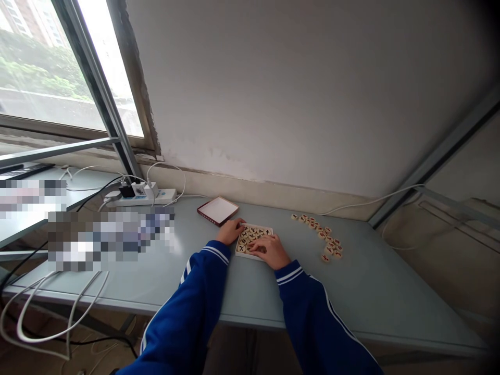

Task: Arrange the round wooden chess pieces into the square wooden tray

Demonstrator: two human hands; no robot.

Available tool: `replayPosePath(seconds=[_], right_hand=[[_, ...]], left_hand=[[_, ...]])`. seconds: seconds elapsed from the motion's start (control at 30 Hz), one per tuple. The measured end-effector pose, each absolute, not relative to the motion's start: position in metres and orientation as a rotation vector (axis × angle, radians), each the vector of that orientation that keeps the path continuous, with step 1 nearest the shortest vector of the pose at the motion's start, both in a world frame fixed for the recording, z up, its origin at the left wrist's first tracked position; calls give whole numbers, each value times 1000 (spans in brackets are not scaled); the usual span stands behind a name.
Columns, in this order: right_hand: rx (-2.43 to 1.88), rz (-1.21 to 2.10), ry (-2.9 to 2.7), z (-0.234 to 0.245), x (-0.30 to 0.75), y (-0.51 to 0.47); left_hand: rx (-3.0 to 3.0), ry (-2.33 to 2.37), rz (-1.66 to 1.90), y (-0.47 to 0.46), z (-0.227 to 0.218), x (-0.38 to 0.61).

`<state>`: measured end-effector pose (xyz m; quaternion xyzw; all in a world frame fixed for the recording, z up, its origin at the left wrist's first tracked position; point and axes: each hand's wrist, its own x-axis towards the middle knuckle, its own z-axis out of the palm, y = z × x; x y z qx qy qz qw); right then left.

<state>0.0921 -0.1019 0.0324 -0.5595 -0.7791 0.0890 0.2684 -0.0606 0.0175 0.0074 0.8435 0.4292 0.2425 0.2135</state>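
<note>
A shallow white box point(253, 255) lies on the desk, filled with rows of round, pale xiangqi pieces point(253, 229) bearing dark characters. My left hand point(231, 231) grips the box at its upper left edge, fingers bent over the rim. Above the box's lower part is my right hand point(272, 249), its thumb and forefinger brought together on a xiangqi piece among the others; the fingers partly cover it. To the right, a loose curved trail of xiangqi pieces with red characters point(325, 258) lies scattered on the desk. A dark red box lid point(217, 210) rests inside-up behind my left hand.
The grey desk point(250, 307) meets a wall at the back. At the left stand a white power strip point(164, 196) with plugs and several cables point(64, 333) hanging over the front edge. Blurred-out items lie beside them. Metal posts point(433, 140) rise at both sides.
</note>
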Motion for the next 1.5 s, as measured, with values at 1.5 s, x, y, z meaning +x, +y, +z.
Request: replayPosePath(seconds=[1.5], right_hand=[[-1663,188,-1957,34,106,-124]], left_hand=[[2370,1225,642,17,7,-60]])
